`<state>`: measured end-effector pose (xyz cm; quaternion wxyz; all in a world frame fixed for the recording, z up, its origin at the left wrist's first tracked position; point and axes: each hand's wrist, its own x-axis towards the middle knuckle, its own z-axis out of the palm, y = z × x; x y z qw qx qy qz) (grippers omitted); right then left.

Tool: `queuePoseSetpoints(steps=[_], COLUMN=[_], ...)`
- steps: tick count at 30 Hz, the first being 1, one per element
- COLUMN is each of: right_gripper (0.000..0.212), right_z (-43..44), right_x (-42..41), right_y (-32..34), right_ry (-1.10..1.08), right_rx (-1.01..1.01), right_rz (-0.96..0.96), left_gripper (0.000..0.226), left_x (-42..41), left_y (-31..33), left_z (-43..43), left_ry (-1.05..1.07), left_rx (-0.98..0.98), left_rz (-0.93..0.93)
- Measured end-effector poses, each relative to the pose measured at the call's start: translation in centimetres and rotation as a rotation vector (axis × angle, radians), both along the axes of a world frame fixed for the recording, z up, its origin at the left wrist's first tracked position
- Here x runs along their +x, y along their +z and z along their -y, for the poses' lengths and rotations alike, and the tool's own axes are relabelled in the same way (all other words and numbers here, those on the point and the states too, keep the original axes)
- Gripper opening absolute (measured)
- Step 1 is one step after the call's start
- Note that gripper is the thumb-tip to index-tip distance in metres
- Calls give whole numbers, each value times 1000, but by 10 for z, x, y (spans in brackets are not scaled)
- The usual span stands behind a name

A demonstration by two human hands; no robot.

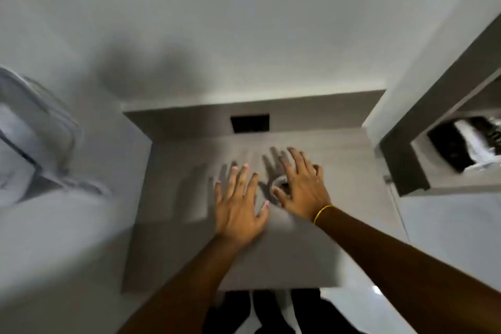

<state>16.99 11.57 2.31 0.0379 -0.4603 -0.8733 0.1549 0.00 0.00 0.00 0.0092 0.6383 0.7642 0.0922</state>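
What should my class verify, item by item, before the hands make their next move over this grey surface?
1. Left hand free, fingers spread: ok.
2. Right hand at the small round object: ok.
3. Right hand's grip on that object: cannot tell.
4. Object's identity: cannot tell, blurred.
5. Grey surface under both hands: ok.
6. Sharp view: not ok, motion blur.

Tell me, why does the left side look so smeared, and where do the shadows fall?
Head view: motion blur smears the pale object at left; the left hand and right hand look fairly sharp; their finger shadows fall on the grey basin, with a soft dark patch on the wall; the wide lens tilts the shelf at right.
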Motion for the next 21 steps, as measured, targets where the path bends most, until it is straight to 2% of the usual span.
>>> queuePoseSetpoints(steps=[1,6,9,21], right_gripper=[92,103,106,97], right_z=[-1,-3,-8,-29], right_x=[0,-3,1,-13], right_y=[-18,-59,-72,-60], right_ry=[1,24,19,50], right_rx=[-86,-150,-178,-302], right_rz=[43,91,92,190], left_gripper=[74,87,86,82], left_x=[6,18,25,25], left_y=[-22,-92,-121,-132], left_z=[7,37,47,52], left_ry=[10,28,40,68], left_rx=[-46,-234,-256,-198], left_rz=[16,92,110,118])
